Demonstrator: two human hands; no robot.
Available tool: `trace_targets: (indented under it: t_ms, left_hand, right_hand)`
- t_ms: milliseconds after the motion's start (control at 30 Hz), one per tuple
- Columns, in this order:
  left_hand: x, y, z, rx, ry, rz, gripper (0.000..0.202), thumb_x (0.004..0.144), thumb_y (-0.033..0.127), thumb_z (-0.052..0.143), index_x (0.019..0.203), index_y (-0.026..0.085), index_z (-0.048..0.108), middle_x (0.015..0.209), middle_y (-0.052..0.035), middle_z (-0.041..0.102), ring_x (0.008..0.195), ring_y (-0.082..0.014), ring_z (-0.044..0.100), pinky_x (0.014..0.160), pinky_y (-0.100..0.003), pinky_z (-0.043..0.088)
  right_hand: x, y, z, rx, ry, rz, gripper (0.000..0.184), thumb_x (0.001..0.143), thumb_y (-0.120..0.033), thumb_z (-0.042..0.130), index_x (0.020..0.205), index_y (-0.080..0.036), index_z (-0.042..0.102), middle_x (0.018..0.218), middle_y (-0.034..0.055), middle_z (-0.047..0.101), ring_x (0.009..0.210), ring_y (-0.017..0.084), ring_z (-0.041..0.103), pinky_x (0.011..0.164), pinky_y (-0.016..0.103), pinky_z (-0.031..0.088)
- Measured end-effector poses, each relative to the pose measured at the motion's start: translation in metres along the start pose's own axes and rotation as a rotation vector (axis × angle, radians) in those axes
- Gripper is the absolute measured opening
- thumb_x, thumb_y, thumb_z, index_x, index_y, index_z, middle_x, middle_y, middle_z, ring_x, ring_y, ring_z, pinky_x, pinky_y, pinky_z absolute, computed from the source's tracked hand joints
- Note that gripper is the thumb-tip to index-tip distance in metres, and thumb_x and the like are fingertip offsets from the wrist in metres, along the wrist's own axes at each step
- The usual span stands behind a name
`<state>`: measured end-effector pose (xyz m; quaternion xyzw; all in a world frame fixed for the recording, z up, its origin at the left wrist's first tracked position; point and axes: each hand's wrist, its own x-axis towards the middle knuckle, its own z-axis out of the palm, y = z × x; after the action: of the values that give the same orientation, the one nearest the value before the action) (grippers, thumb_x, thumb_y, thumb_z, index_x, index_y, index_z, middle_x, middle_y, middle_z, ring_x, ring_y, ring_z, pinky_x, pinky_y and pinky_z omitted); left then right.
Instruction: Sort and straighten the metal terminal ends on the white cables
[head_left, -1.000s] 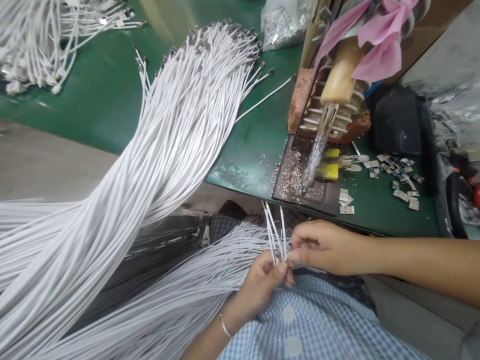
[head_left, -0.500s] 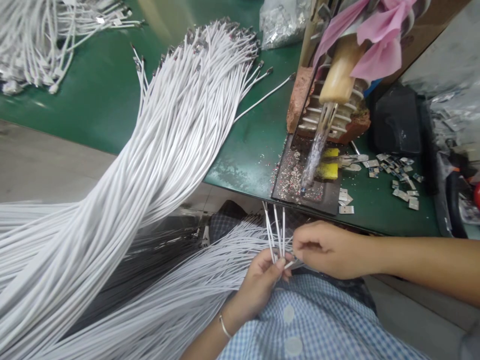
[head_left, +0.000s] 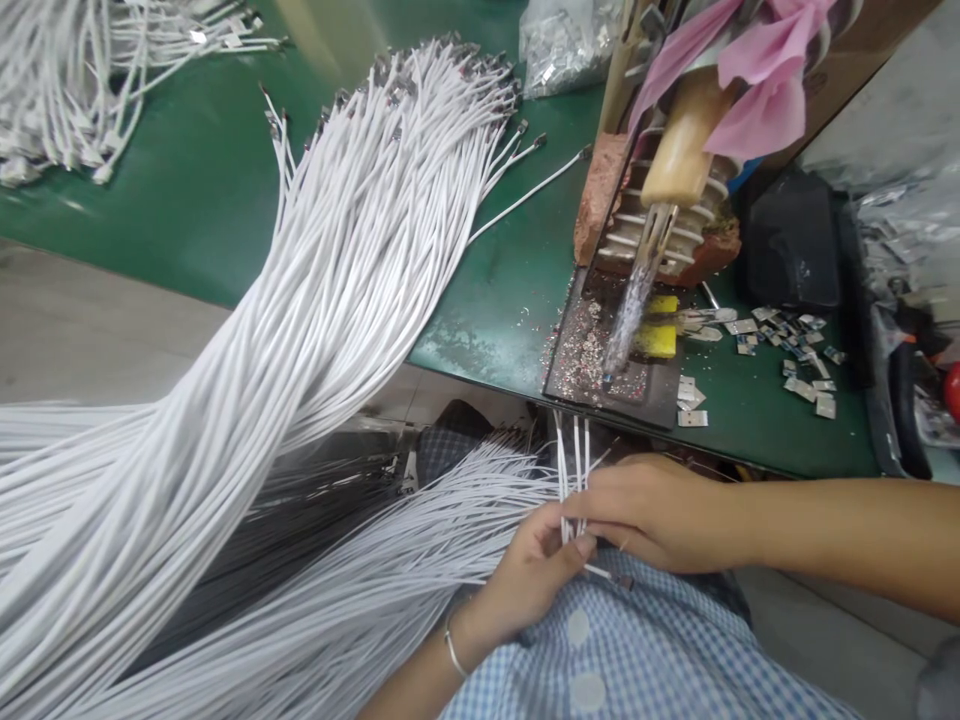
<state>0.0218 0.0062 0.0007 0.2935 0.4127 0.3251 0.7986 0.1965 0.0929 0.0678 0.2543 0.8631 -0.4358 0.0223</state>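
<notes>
In the head view, my left hand (head_left: 536,570) is closed around several thin white cables (head_left: 561,465) below the table edge, their ends pointing up. My right hand (head_left: 652,515) is against it, its fingers pinched at the same cables; the exact grip is partly hidden. From under my left thumb one cable end with a small dark connector (head_left: 622,580) sticks out to the lower right. A large bundle of loose white cables (head_left: 450,540) lies behind my left hand, across the lap area.
A thick white cable bundle (head_left: 352,240) hangs over the green table (head_left: 187,235). A soldering iron with a wooden handle (head_left: 686,135) slants over a dark tray (head_left: 577,370) with solder bits. Small metal connector pieces (head_left: 814,360) lie at right; a plastic bag (head_left: 566,50) stands behind.
My left hand has shifted slightly right with the cables. My right hand has come left, its fingers now on the cables. A connector end now shows at the lower right of my left hand.
</notes>
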Motion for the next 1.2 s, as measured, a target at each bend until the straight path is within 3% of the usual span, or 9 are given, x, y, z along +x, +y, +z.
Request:
trace_targets:
  t_ms: [100,367,567,733,833,967,1100,1200]
  left_hand:
    - [-0.001,-0.002,0.0,-0.025,-0.001,-0.006,0.018,0.08,0.026,0.061,0.097,0.019,0.062,0.091,-0.0028,0.062,0.081,-0.0155,0.055,0.074,-0.029,0.044]
    - [0.001,0.003,0.005,-0.066,-0.011,-0.022,0.017,0.078,0.024,0.063,0.095,0.019,0.061,0.09,-0.0016,0.06,0.082,-0.0151,0.054,0.074,-0.027,0.042]
    - [0.0,0.002,0.003,-0.239,-0.001,0.001,0.032,0.071,0.017,0.068,0.101,0.02,0.06,0.089,-0.002,0.06,0.085,-0.0159,0.053,0.075,-0.027,0.041]
    - [-0.001,0.014,-0.002,-0.432,0.097,0.099,0.021,0.064,0.023,0.07,0.084,0.018,0.065,0.084,-0.0024,0.056,0.078,-0.0159,0.053,0.072,-0.029,0.042]
    - [-0.001,0.026,-0.003,-0.469,0.124,0.175,0.016,0.069,0.031,0.067,0.077,0.017,0.065,0.08,-0.0026,0.054,0.073,-0.0148,0.052,0.07,-0.029,0.041]
    - [0.0,0.034,-0.001,-0.525,0.105,0.225,0.02,0.077,0.037,0.061,0.086,0.019,0.065,0.069,0.0002,0.051,0.058,-0.0099,0.047,0.057,-0.025,0.037]
    - [0.003,0.027,0.001,-0.515,0.139,0.252,0.022,0.082,0.037,0.055,0.09,0.019,0.064,0.057,0.0032,0.047,0.048,-0.0072,0.04,0.05,-0.022,0.032]
    - [0.002,0.016,0.0,-0.421,0.136,0.213,0.023,0.084,0.038,0.053,0.087,0.018,0.064,0.049,0.0046,0.046,0.043,-0.0064,0.036,0.048,-0.021,0.03]
  right_hand:
    - [0.0,-0.001,0.001,-0.069,-0.029,0.032,0.018,0.084,-0.017,0.043,0.089,-0.018,0.06,0.079,0.0041,0.063,0.068,0.015,0.056,0.059,0.025,0.036]
    - [0.002,0.003,0.01,-0.286,-0.01,-0.049,0.011,0.082,-0.016,0.044,0.079,-0.017,0.055,0.068,0.0037,0.062,0.057,0.017,0.053,0.055,0.029,0.03]
    - [0.002,-0.005,-0.002,-0.051,-0.058,0.164,0.013,0.086,-0.021,0.04,0.083,-0.017,0.052,0.068,0.0033,0.06,0.057,0.015,0.052,0.051,0.025,0.029]
    - [0.001,-0.008,-0.008,0.168,-0.044,0.264,0.014,0.086,-0.022,0.04,0.079,-0.017,0.05,0.069,0.0022,0.056,0.063,0.014,0.05,0.055,0.024,0.034]
    - [0.002,-0.008,-0.009,0.231,-0.035,0.263,0.014,0.085,-0.022,0.041,0.076,-0.017,0.05,0.067,0.0006,0.055,0.061,0.012,0.048,0.055,0.023,0.034]
    - [0.002,-0.006,-0.008,0.273,-0.027,0.206,0.012,0.081,-0.019,0.045,0.071,-0.017,0.051,0.059,-0.0026,0.05,0.054,0.01,0.045,0.051,0.021,0.032]
    - [0.003,-0.004,-0.006,0.313,-0.048,0.04,0.022,0.076,-0.017,0.05,0.054,-0.017,0.043,0.051,-0.0063,0.037,0.049,0.007,0.037,0.049,0.021,0.03]
    - [0.004,-0.002,-0.006,0.324,0.018,0.043,0.028,0.081,-0.023,0.049,0.054,-0.016,0.048,0.051,-0.0054,0.038,0.05,0.008,0.038,0.051,0.021,0.031]
